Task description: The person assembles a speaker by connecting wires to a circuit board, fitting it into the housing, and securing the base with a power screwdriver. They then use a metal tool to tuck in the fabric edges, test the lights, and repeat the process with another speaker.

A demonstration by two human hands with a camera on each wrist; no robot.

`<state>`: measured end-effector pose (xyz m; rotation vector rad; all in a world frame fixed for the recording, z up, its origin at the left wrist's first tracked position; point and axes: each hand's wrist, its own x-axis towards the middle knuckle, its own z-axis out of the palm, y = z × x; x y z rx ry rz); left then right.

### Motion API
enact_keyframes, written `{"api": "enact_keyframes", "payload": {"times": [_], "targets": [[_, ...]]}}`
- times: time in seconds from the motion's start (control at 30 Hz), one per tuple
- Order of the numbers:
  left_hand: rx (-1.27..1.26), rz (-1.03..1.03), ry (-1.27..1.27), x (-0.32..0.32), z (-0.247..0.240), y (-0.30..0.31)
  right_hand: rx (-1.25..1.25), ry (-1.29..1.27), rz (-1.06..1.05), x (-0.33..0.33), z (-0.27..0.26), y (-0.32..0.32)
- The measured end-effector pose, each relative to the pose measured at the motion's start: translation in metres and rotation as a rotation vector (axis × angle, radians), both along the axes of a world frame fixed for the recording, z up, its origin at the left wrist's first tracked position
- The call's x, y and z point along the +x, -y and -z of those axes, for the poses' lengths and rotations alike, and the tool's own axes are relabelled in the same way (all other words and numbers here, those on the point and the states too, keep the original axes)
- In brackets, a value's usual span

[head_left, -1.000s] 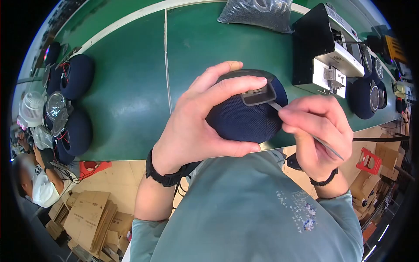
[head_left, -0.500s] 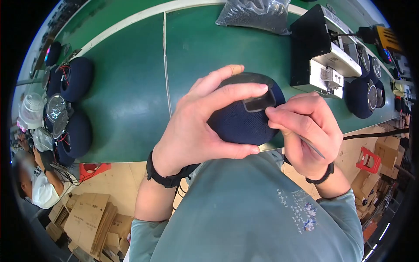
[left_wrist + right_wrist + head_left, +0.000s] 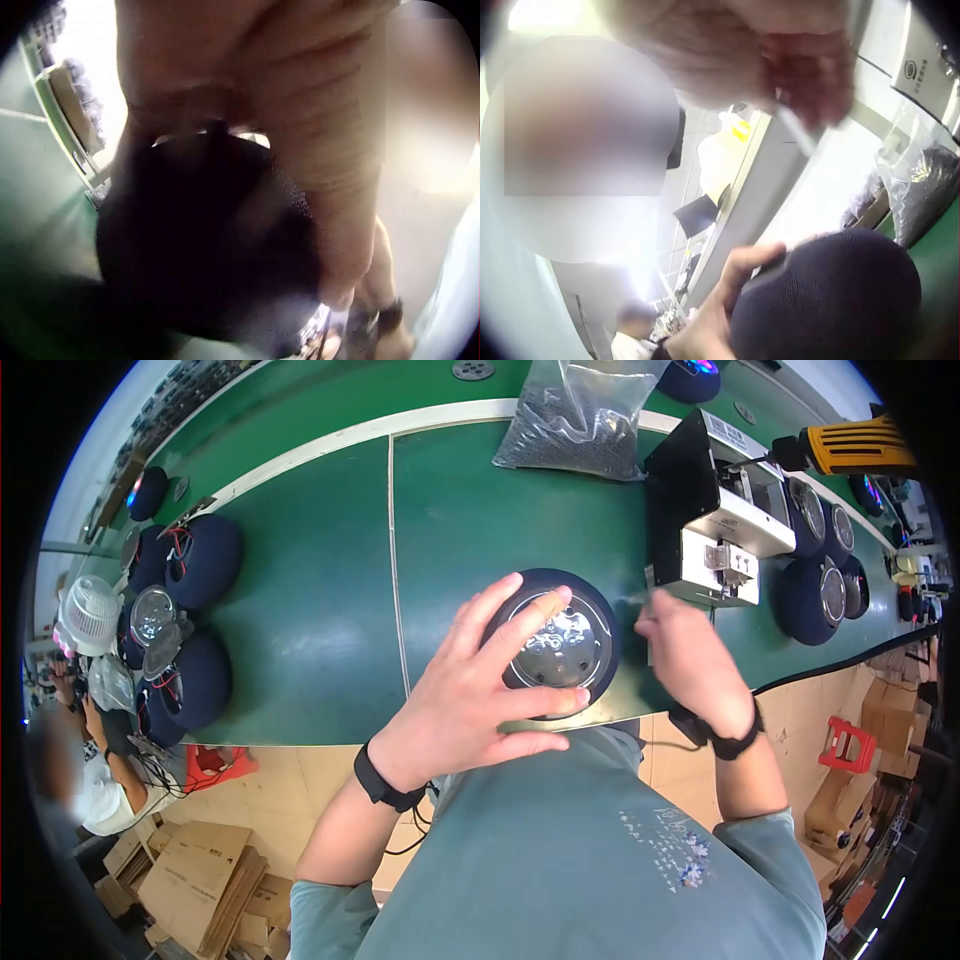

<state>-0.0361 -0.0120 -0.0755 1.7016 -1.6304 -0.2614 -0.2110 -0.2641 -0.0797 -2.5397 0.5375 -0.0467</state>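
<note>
Under my left hand [image 3: 470,685] is a round speaker [image 3: 555,578] with navy mesh sides and a shiny clear disc [image 3: 568,655] facing up. My fingers lie over the disc, and the thumb is down along the near side. In the left wrist view the speaker's dark body [image 3: 202,247] sits in the grip of that hand. To the right of the speaker and apart from it, my right hand [image 3: 695,660] is blurred, its fingers curled round a thin metal tool [image 3: 799,133]. The speaker's rubber-framed recess is hidden in the head view.
A black-and-white metal fixture [image 3: 715,515] stands at the right, beside a yellow-handled power driver [image 3: 860,447]. Several more speakers stand at the right [image 3: 808,605] and left [image 3: 205,560]. A bag of dark small parts [image 3: 575,430] lies at the back. Another person [image 3: 100,780] is at the far left.
The speaker has turned so its clear disc faces up and the recess is out of sight. My right hand has drawn the tool away from it. The head view has shifted.
</note>
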Motion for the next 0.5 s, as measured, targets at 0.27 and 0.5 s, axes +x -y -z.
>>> {"api": "enact_keyframes", "payload": {"times": [0.27, 0.5], "targets": [[-0.037, -0.193, -0.526, -0.005, 0.008, 0.016, 0.314, 0.137, -0.038, 0.02, -0.053, -0.04], [0.034, -0.244, -0.636, -0.005, 0.004, 0.018, 0.536, 0.028, -0.145, 0.031, -0.047, -0.031]]}}
